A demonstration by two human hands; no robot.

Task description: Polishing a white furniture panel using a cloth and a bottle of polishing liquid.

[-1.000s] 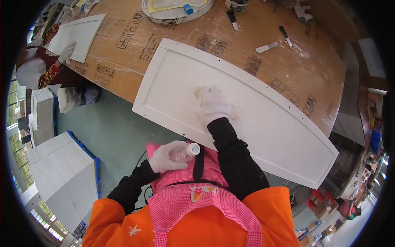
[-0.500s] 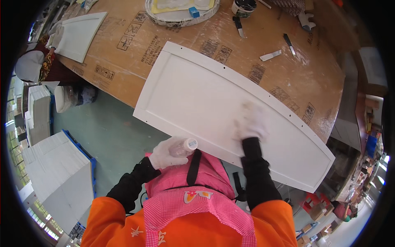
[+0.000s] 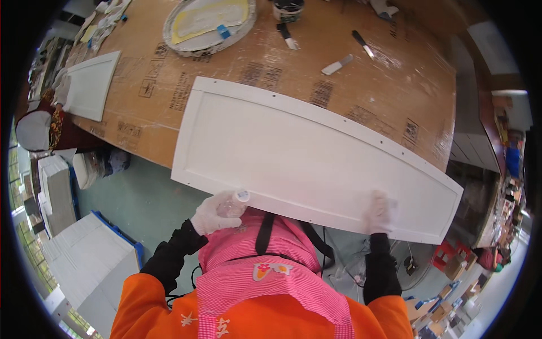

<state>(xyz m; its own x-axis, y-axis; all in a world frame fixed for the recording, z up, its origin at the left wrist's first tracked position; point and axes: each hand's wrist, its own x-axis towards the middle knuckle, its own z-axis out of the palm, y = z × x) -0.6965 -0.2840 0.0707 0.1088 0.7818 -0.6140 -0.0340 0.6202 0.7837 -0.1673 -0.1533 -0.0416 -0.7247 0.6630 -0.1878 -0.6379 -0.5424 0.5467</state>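
A long white panel (image 3: pixel 282 150) with a raised border and small dark holes along its edges lies on the cardboard-covered table, its near edge in front of my body. In a white glove, my left hand (image 3: pixel 210 216) is wrapped round a clear bottle (image 3: pixel 231 207) with a white cap, beside the panel's near edge. My right hand (image 3: pixel 377 213), also gloved, rests on the panel toward its narrow right end. A pale, flat piece shows at that hand's right side, too blurred to name; the fingers look closed on it.
On the table (image 3: pixel 149 107) beyond the panel are a round tray (image 3: pixel 195 52) with a blue block (image 3: pixel 223 31), a dark tub (image 3: pixel 288 10) and several scrapers (image 3: pixel 337 65). At the far left another person's gloved hand (image 3: pixel 62 87) touches a smaller white panel (image 3: pixel 93 85). Stacked boards (image 3: pixel 84 254) stand at left.
My right hand has moved right and nearer along the panel. The panel sits at a flatter angle in view, and the view has shifted. My left hand still holds the bottle.
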